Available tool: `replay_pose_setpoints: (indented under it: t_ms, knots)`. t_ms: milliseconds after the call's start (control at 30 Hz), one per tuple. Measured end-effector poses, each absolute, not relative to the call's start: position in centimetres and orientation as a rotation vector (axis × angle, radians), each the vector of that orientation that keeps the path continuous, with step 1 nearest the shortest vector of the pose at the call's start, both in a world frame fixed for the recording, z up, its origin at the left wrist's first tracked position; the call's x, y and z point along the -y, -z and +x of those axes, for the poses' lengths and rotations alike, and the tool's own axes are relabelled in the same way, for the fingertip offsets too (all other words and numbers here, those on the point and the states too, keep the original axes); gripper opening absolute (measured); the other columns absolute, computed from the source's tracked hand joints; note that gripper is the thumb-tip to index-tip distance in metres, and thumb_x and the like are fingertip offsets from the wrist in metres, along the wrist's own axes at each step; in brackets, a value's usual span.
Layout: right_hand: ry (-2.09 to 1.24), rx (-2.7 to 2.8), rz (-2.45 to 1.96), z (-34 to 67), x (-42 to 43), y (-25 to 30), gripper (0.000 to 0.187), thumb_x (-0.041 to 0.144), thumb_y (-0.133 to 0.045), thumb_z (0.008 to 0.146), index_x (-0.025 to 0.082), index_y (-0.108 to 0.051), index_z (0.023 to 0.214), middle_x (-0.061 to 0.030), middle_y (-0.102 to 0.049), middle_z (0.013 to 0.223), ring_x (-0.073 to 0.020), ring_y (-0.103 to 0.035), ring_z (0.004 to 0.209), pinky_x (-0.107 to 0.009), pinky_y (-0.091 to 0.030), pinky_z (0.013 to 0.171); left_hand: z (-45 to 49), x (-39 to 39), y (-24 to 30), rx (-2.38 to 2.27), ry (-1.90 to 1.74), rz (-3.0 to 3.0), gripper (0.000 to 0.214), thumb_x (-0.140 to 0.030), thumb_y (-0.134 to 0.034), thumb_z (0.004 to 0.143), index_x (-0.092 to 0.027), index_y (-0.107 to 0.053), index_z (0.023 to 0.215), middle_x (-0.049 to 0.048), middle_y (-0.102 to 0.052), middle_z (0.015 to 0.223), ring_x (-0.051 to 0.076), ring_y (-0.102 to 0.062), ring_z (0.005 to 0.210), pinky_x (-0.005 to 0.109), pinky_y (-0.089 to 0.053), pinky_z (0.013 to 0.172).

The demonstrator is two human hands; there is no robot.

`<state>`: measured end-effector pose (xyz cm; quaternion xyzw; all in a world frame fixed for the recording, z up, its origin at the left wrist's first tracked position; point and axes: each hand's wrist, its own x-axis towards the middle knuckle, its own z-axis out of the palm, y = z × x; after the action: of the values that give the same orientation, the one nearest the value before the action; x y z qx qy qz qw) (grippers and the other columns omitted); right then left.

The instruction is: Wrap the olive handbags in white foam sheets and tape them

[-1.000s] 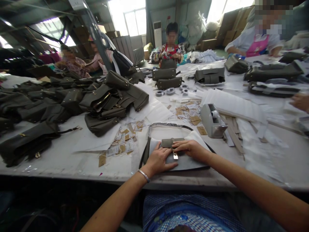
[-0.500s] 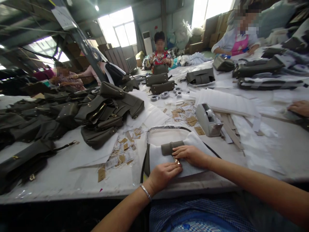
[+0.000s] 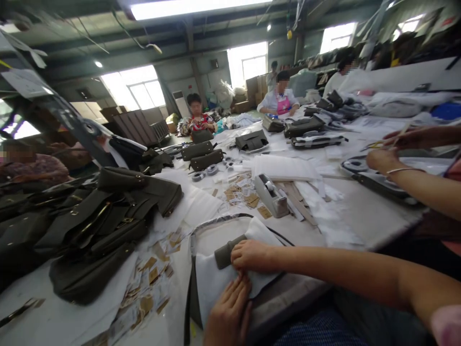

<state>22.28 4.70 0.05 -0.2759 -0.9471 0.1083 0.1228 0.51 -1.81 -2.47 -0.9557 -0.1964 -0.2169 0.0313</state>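
A dark olive handbag [image 3: 194,293] lies on the table before me, its front covered by a white foam sheet [image 3: 212,283]. A short olive leather closure strap [image 3: 225,254] rests over the foam. My right hand [image 3: 250,255] has its fingers curled over the strap's right end. Just below it, my left hand [image 3: 230,305] lies on the foam with fingers stretched out, its fingertips meeting the right hand's. Whatever is under the touching fingertips is hidden. The bag's handle [image 3: 223,219] arches across the table behind it.
A grey tape dispenser [image 3: 272,197] stands beyond the bag, beside stacked white foam sheets [image 3: 284,167]. Brown tags [image 3: 153,276] are scattered to the left, near a pile of olive bags [image 3: 118,216]. At right, a co-worker's hands [image 3: 387,156] work over another bag. Other people sit farther back.
The view has swung right, bringing in the co-worker's arms. My right fingers have curled over the strap end. The shiny metal clasp seen between my hands earlier is now covered.
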Motion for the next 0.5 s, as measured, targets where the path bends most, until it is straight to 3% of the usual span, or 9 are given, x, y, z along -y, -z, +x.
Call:
replay_pose_setpoints:
  t_ms: [100, 200, 367, 500]
  knots:
    - [-0.324, 2.746, -0.918, 22.1, -3.9, -0.4, 0.004, 0.015, -0.067, 0.086, 0.015, -0.071, 0.089, -0.0089, -0.072, 0.103, -0.0206, -0.063, 0.094, -0.032, -0.049, 0.084, 0.4, 1.7, 4.6, 0.537, 0.783, -2.807, 0.047, -0.018, -0.051, 0.093, -0.010, -0.052, 0.139, 0.0091, -0.059, 0.139, 0.022, -0.058, 0.125, 0.030, -0.054, 0.101]
    - [-0.442, 2.708, -0.936, 23.1, -2.9, -1.8, 0.015, 0.012, -0.072, 0.079, 0.016, -0.072, 0.093, -0.0065, -0.072, 0.107, -0.0205, -0.064, 0.099, -0.027, -0.050, 0.084, 0.5, 1.5, 6.4, 0.538, 0.893, -2.752, 0.045, -0.011, -0.050, 0.092, -0.011, -0.054, 0.137, 0.0080, -0.063, 0.135, 0.020, -0.057, 0.127, 0.029, -0.049, 0.107]
    - [-0.849, 2.326, -0.911, 28.7, -2.0, -6.1, 0.016, 0.026, -0.062, 0.093, 0.020, -0.074, 0.101, -0.0033, -0.075, 0.096, -0.0133, -0.069, 0.086, -0.021, -0.050, 0.081, 0.8, 1.3, 8.1, 0.587, 1.039, -2.706, 0.040, -0.009, -0.048, 0.094, -0.015, -0.059, 0.132, 0.0033, -0.069, 0.125, 0.017, -0.061, 0.121, 0.028, -0.044, 0.112]
    - [-0.499, 1.896, -1.444, 37.7, -1.9, -6.9, 0.023, 0.035, -0.057, 0.095, 0.022, -0.075, 0.100, -0.0032, -0.075, 0.099, -0.0155, -0.069, 0.089, -0.024, -0.051, 0.084, 1.5, 1.0, 9.0, 0.597, 1.176, -2.623, 0.042, -0.013, -0.044, 0.098, -0.018, -0.054, 0.138, 0.0024, -0.074, 0.114, 0.015, -0.068, 0.110, 0.027, -0.045, 0.110]
